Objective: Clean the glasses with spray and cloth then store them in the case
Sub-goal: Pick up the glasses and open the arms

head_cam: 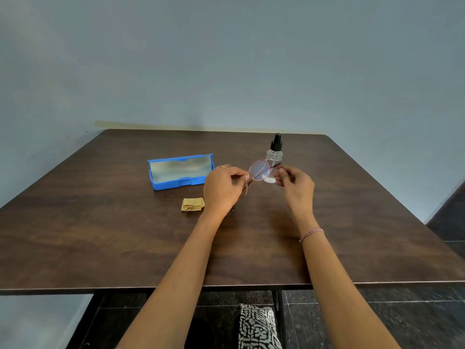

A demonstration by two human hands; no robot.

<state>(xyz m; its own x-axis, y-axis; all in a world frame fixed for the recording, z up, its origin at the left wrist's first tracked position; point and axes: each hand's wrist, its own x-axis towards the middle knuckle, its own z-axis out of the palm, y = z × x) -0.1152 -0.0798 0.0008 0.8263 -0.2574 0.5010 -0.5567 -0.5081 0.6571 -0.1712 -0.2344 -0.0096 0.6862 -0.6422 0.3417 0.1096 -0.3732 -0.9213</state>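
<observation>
Our left hand and right hand pinch the glasses; swinging them back could topple the spray bottle behind.

1. An open blue plastic glasses case lay left of centre on the dark wooden desk, toward its far edge.
2. A folded yellow cloth lay before the case.
3. A clear black-capped spray bottle stood right of the case.
4. The round pink-rimmed glasses hung above the desk, just before the bottle.

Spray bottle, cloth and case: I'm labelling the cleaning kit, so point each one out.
spray bottle [274, 155]: head view, clear shoulder under the black pump.
cloth [192, 204]: head view, middle of the folded yellow square.
case [176, 183]: head view, blue front wall.
</observation>
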